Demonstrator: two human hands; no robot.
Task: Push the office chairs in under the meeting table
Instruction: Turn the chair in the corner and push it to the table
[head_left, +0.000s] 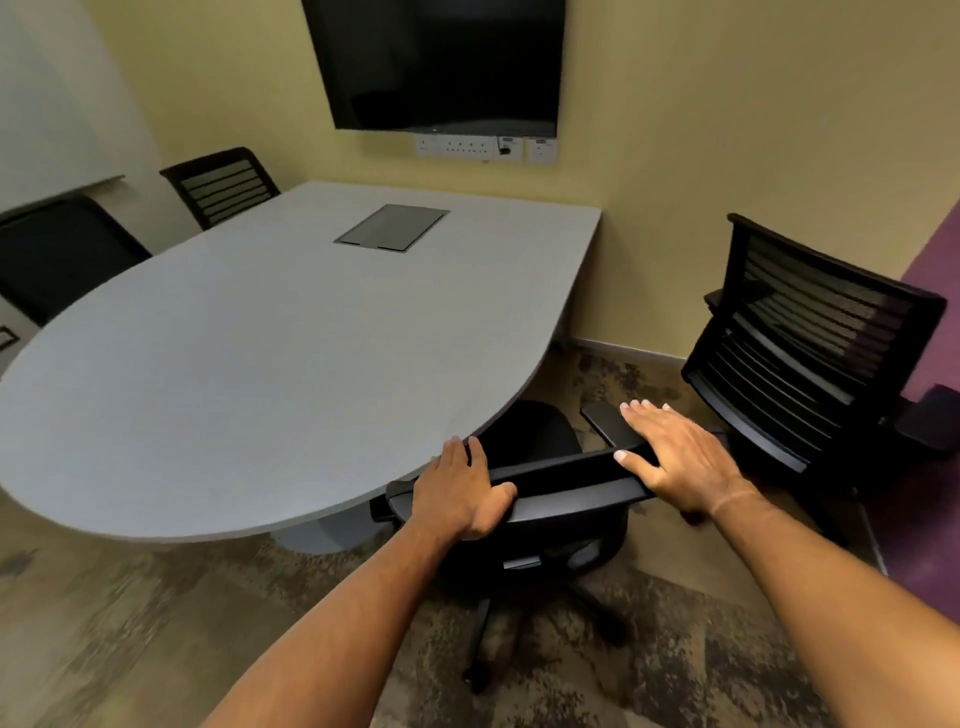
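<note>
A black office chair (566, 493) stands right below me at the curved near-right edge of the grey meeting table (249, 374), its seat partly under the top. My left hand (460, 491) grips the left end of the chair's backrest top, fingers wrapped over it. My right hand (675, 452) lies flat on the right end of the backrest top, fingers spread and straight, not curled around it. A second black mesh-back chair (810, 353) stands apart from the table at the right, by the purple wall.
Two more black chairs (223, 184) (57, 254) sit along the table's far left side. A dark screen (441, 62) hangs on the yellow wall above a socket strip (483, 148). A cable hatch (392, 227) is set in the tabletop. Patterned carpet (156, 623) covers the floor.
</note>
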